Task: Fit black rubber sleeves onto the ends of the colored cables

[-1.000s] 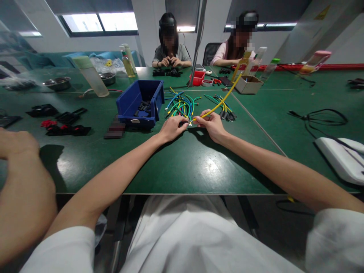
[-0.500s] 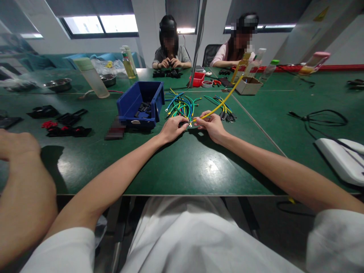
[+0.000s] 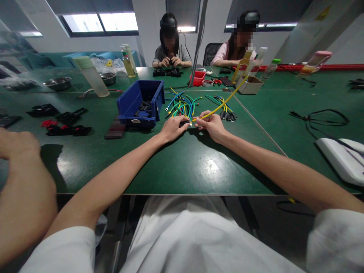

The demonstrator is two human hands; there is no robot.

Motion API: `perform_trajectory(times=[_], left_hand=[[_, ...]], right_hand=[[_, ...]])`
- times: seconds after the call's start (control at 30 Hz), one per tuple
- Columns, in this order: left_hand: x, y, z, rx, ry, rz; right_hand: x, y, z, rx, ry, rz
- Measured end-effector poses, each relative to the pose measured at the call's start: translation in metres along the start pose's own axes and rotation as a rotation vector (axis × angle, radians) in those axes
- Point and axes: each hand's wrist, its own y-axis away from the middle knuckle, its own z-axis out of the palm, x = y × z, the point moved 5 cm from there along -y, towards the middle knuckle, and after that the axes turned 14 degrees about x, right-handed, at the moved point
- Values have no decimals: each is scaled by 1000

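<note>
My right hand is closed in a pinch on a yellow wire, whose free length arcs up to the right. Closed too, my left hand grips a small black sleeve close to the wire's near end. The two hands almost meet at the fingertips. Just beyond them lies a loose pile of green, blue and yellow wires with ring terminals. Right of that pile, a smaller bunch of wires has black sleeves at the near ends. A blue bin holding several black sleeves stands left of the pile.
Another person's arm rests at the left edge. Black parts lie on the green table at left, a white case at right. Bottles and a red box stand farther back. Two people sit opposite.
Both hands keep nearly the same position and grip. The view has shifted very slightly.
</note>
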Motion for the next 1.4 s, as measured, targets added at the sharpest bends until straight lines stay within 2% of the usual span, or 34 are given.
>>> perform_trajectory(times=[0.23,0.63,0.93,1.4], left_hand=[[-3,0,-1,-3,-97,-71],[-1,1,1,-28,-40,-42],[-2,0,0,-96,22,2],[-3,0,-2,-122,78,-58]], right_hand=[[0,0,0,11,-15,-2],[-1,2,1,27,-9,3],[0,1,0,25,-5,-6],[-1,1,-2,53,37,-24]])
